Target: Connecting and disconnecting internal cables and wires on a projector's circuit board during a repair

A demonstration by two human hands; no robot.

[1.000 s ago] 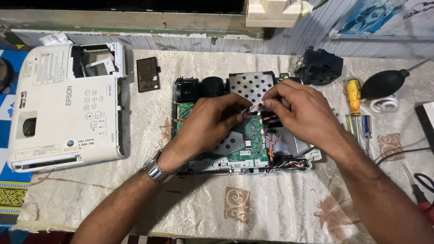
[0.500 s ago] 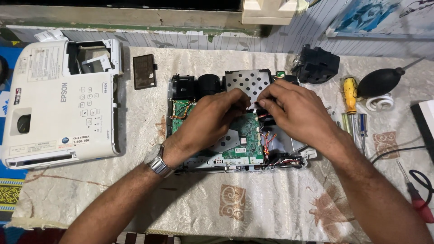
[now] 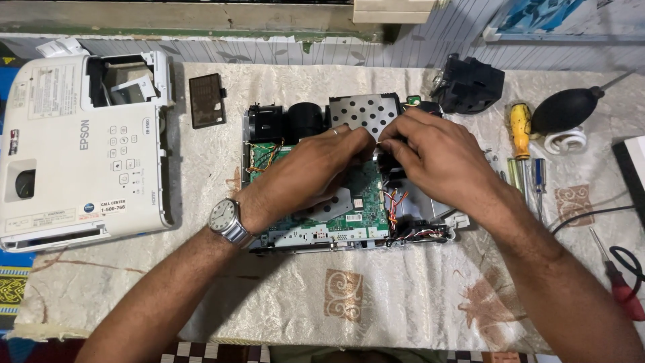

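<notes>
1. Head view, against the earlier frames: both hands have stayed bunched over the middle of the opened projector, barely shifting; the whole scene sits a little further right in the picture, so the head has turned slightly, not the things on the desk.

2. Head view, the hands: the left hand lies across the green circuit board, its fingertips at the lower edge of the perforated metal plate. The right hand comes in from the other side, fingertips meeting the left's at the same spot. Both look pinched on something small there, but the fingers hide it, so I cannot tell what is gripped.

3. Head view, the relation that matters: that spot lies straight ahead of both hands, between them, with neither clearly nearer. The projector's long axis runs left to right across the desk.

4. Head view, around them: the white projector cover lies well off to the left, a yellow-handled screwdriver and a black air blower to the right.
</notes>
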